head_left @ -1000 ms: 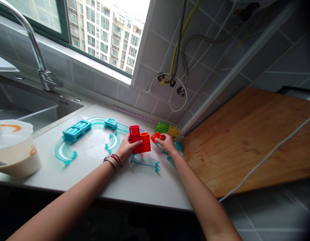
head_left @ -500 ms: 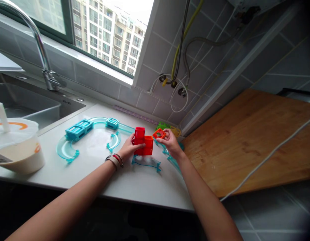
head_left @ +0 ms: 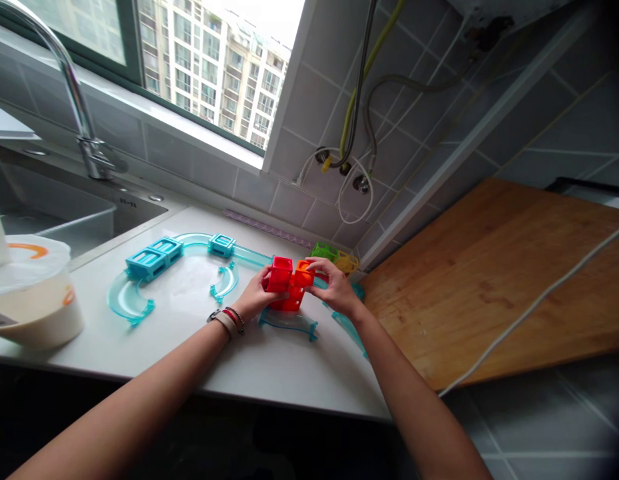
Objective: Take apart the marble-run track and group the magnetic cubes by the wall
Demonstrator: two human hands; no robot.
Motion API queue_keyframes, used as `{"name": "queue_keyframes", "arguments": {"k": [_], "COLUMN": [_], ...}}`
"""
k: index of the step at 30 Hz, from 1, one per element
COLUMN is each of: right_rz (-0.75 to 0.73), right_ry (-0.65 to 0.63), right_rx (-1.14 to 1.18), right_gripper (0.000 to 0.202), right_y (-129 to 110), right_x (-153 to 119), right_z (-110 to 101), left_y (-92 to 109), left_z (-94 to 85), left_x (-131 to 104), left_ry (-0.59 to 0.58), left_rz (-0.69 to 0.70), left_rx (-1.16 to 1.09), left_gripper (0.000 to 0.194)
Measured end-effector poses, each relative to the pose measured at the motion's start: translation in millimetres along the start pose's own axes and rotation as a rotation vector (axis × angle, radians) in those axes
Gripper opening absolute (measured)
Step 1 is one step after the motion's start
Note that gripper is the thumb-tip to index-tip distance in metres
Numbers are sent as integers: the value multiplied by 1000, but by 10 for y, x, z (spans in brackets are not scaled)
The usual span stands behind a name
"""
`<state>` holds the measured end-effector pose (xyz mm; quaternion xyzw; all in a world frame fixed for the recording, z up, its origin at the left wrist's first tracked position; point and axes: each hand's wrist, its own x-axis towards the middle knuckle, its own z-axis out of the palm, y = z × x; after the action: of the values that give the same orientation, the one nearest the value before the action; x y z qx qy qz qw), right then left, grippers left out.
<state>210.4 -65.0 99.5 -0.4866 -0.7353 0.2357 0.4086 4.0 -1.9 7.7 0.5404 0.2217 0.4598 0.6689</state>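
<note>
My left hand [head_left: 257, 291] is wrapped round a stack of translucent red cube blocks [head_left: 281, 274] over the counter. Between the fingers and thumb of my right hand [head_left: 335, 287] is an orange cube block [head_left: 304, 273], against the right side of the red stack. Whether the two are joined I cannot tell. Just below the stack lies a wavy clear-blue track piece [head_left: 291, 323]. A short curved track piece [head_left: 224, 282] rests left of my left hand. Behind it, a blue track run [head_left: 197, 243] bears several blue blocks [head_left: 154, 259].
Green blocks [head_left: 324, 251] and yellow blocks [head_left: 346, 263] stand near the wall. More blue track [head_left: 348, 330] lies under my right forearm. A lidded drink cup [head_left: 32, 293] with a straw is at left, before the sink [head_left: 139, 212]. A wooden board [head_left: 499, 280] leans at right.
My right hand has moved slightly left and brought the orange block against the red stack. The red stack has tilted in my left hand, so its open top shows more.
</note>
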Motion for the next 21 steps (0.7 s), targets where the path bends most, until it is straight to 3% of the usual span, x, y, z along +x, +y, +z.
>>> {"name": "queue_keyframes", "arguments": {"k": [8,15,21], "right_rz": [61,253,258], "right_ry": [76,169,145], "right_rx": [-200,112,69], "right_gripper": [56,50,53], "right_y": [49,194,306], "right_x": [-8,41,34], "right_z": [35,54,274], "left_y": [-26,19,-33], "left_z": [-24,0,-16], "left_x": [14,-5,10], "left_ry": [-11,-24,-17], "left_rz": [6,-27,-27], "left_rx": [-1,-17,-26], "left_gripper": [74,75,76]}}
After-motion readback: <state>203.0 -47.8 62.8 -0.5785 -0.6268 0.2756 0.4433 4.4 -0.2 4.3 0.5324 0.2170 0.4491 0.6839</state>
